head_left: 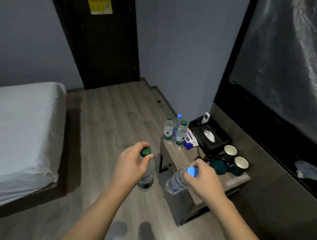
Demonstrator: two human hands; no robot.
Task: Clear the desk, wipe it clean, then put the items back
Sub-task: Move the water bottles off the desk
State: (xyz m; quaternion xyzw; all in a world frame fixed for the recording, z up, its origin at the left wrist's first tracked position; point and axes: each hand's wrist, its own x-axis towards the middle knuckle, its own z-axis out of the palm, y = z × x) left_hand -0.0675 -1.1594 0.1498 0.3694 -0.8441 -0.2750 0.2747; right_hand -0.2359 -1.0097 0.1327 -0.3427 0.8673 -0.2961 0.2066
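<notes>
My left hand (pixel 131 163) grips a clear water bottle with a green cap (pixel 147 176) by its neck, held over the floor left of the small desk (pixel 179 156). My right hand (pixel 203 179) grips a blue-capped bottle (pixel 177 181) by its neck, tilted above the desk's front part. At the desk's far end stand three more bottles (pixel 175 131). Beside them lie a blue-and-white wipes pack (pixel 190 141) and a black tissue box (pixel 212 137). Two dark mugs (pixel 235 158) and a teal ashtray (pixel 218 165) sit along the right side.
A bed with a white sheet (pixel 17 131) fills the left. Wooden floor (pixel 115 115) runs to a dark door (pixel 99 36) at the back. A long dark counter (pixel 282 189) and a large dark screen (pixel 294 65) stand on the right. A white remote (pixel 205 117) stands behind the tissue box.
</notes>
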